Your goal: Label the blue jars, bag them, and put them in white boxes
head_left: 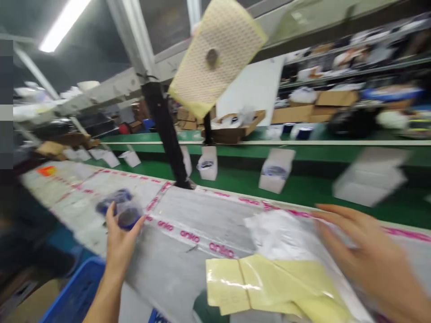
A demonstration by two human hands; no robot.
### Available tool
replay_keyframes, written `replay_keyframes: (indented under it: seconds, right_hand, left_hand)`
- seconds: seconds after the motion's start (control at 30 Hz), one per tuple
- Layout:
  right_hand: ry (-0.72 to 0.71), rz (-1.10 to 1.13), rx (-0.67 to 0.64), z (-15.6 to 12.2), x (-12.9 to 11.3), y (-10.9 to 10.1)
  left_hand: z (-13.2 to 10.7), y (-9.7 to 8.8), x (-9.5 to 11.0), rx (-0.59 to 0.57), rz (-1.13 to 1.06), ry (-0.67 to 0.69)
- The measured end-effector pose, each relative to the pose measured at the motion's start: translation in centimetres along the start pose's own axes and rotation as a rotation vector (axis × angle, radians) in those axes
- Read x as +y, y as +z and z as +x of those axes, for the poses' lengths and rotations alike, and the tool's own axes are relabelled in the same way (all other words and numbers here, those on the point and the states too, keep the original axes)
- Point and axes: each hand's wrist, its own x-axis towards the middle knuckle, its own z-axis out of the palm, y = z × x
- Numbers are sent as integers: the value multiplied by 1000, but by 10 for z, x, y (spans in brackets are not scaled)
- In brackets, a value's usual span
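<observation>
At the left of the table, my left hand [120, 235] has its thumb and fingers around a round blue-rimmed item [129, 218] in clear plastic. Just behind it lies another dark blue item [114, 200], also in clear wrap; blur hides the exact kind of both. On the right, my right hand [367, 253] is smeared by motion, its fingers stretched out beside a pile of crumpled clear-white plastic bags [279, 235]. I cannot tell whether it touches them. In front of the bags lie glossy yellow sheets [262, 285] with a band around them.
Open white boxes [276, 172], some with blue items inside, stand on the green conveyor [235, 170] behind the table. A dark post [164, 130] rises at the table's back edge, near a hanging yellow sheet [218, 54]. A blue crate [76, 291] sits at lower left.
</observation>
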Motion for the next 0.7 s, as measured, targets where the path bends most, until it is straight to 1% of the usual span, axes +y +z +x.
replay_keyframes:
  seconds: [0.03,0.07,0.13,0.17,0.2,0.23,0.3,0.4,0.47,0.53,0.57,0.63,0.67,0.7]
  right_hand:
    - [-62,29,-34,0,-15,-1]
    - [-122,58,-97,0,-32,1]
    - [-161,75,-350,4,-64,12]
    - [-186,73,-447,6,-77,19]
    - [-184,69,-502,9,-88,27]
    - [-150,77,-545,12,-95,35]
    - [-35,125,-593,18,-102,48]
    - [171,247,-603,21,-94,61]
    - [232,309,-597,21,-85,65]
    - [246,312,-595,20,-79,65]
    - [243,293,-595,19,-77,63]
    - [223,239,-594,20,-78,60]
    - [203,217,-595,21,-79,58]
    - [179,204,-598,22,-81,57]
  left_hand:
    - [-7,12,12,-93,-58,40]
    - [-13,26,26,-204,-107,78]
    - [-27,57,55,-426,-160,159]
    - [-35,72,70,-527,-175,203]
    - [-43,85,85,-614,-193,248]
    - [-52,98,100,-700,-219,293]
    - [-68,118,125,-841,-291,380]
    - [-82,138,151,-1003,-384,474]
    - [-83,145,160,-1055,-418,521]
    - [-79,149,163,-1033,-448,527]
    - [-75,151,163,-1001,-470,498]
    - [-67,152,157,-926,-520,391]
    - [-62,152,152,-917,-543,334]
    - [-58,152,147,-945,-566,288]
